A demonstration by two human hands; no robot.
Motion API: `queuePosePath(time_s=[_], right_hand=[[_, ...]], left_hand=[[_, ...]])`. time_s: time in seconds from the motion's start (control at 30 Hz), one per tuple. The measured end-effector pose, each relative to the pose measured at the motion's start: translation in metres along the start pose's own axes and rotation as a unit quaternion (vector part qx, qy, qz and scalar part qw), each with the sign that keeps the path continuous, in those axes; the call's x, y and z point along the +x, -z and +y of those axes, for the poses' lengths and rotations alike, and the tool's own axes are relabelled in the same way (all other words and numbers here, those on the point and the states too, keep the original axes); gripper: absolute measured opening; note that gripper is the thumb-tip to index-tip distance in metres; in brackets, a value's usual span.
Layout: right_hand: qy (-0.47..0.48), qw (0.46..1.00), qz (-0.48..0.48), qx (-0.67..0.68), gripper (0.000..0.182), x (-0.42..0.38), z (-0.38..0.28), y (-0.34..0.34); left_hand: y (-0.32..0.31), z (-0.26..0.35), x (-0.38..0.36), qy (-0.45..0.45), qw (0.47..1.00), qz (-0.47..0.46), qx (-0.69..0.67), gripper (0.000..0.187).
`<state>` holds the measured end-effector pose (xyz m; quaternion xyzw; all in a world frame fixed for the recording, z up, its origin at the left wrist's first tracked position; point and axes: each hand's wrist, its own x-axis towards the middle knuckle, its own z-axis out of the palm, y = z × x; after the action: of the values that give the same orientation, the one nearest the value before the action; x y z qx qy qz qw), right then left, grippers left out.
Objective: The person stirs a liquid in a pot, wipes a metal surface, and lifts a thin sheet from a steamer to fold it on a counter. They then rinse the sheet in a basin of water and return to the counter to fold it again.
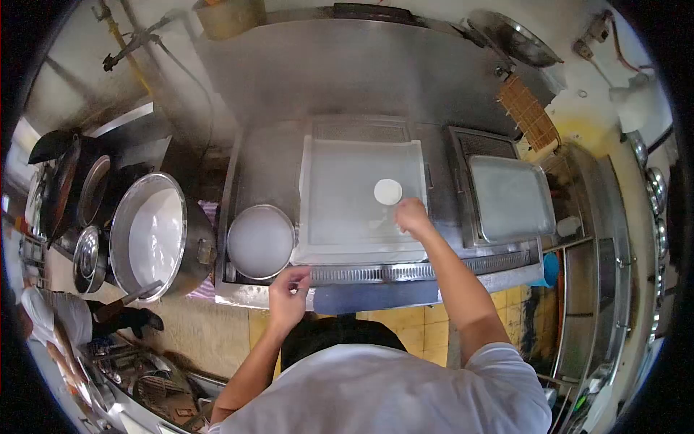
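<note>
A white cloth-like sheet (347, 254) covers a rectangular steamer top in the middle of the counter, wet and hazy with steam. Above its right half is a round ladle (388, 192), its bowl white. My right hand (413, 218) is closed at the ladle's near side; the handle is hidden in my fist. My left hand (289, 296) is at the counter's front edge, close to the sheet's near left corner and a round pan (261, 242) of pale, cloudy content. Its fingers are loosely curled, with a gap between thumb and fingers.
A large metal pot (186, 239) of white liquid stands left, a wooden-handled tool (130, 300) across its rim. A rectangular tray (512, 199) lies right. A slatted rack (529, 114) hangs behind it. A person's legs (123, 318) show at lower left.
</note>
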<state>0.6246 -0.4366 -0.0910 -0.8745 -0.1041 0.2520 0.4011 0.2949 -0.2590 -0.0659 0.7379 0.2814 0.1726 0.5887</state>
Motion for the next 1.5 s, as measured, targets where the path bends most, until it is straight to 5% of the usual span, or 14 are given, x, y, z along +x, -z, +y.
queuePosePath(time_s=[0.37, 0.43, 0.5, 0.57, 0.67, 0.73, 0.87, 0.97, 1.07, 1.13, 1.3, 1.5], right_hand=[[0.009, 0.998, 0.030, -0.062, 0.012, 0.066, 0.057, -0.024], [0.060, 0.983, 0.025, -0.171, 0.011, 0.071, 0.067, -0.028], [0.126, 0.938, 0.005, -0.323, 0.016, 0.068, 0.073, -0.029], [0.204, 0.838, -0.027, -0.505, 0.027, 0.047, 0.058, -0.021], [0.087, 0.943, 0.086, -0.310, 0.016, 0.041, 0.079, -0.035], [0.069, 0.950, 0.098, -0.288, 0.019, 0.023, 0.071, -0.035], [0.064, 0.925, 0.111, -0.357, 0.023, 0.011, 0.063, -0.036], [0.136, 0.824, 0.061, -0.546, 0.024, 0.011, 0.058, -0.029], [0.102, 0.880, 0.109, -0.452, 0.029, 0.035, 0.077, -0.030], [0.111, 0.846, 0.083, -0.514, 0.028, 0.045, 0.067, -0.028], [0.141, 0.915, 0.178, -0.334, 0.027, 0.061, 0.035, -0.020], [0.189, 0.912, 0.228, -0.285, 0.029, 0.067, -0.007, -0.010]], left_hand=[[0.024, -0.028, -0.002, 0.042, 0.998, 0.029, -0.022, 0.014], [0.030, -0.034, 0.000, 0.043, 0.998, 0.027, -0.030, 0.014], [0.038, -0.033, 0.001, 0.047, 0.998, 0.026, -0.026, 0.015], [0.047, -0.032, 0.001, 0.048, 0.998, 0.016, -0.027, 0.014], [0.058, -0.039, 0.004, 0.053, 0.998, 0.002, -0.032, 0.014], [0.066, -0.047, 0.006, 0.056, 0.998, -0.003, -0.033, 0.014], [0.078, -0.066, 0.013, 0.049, 0.998, -0.005, -0.041, 0.014], [0.082, -0.069, 0.013, 0.045, 0.997, 0.000, -0.056, 0.015], [0.087, -0.064, 0.012, 0.040, 0.998, 0.007, -0.045, 0.014], [0.086, -0.067, 0.010, 0.030, 0.999, 0.019, -0.040, 0.014], [0.075, -0.076, 0.008, -0.002, 0.999, 0.046, 0.016, 0.015], [0.036, -0.051, 0.019, 0.000, 1.000, 0.003, 0.013, 0.022]])
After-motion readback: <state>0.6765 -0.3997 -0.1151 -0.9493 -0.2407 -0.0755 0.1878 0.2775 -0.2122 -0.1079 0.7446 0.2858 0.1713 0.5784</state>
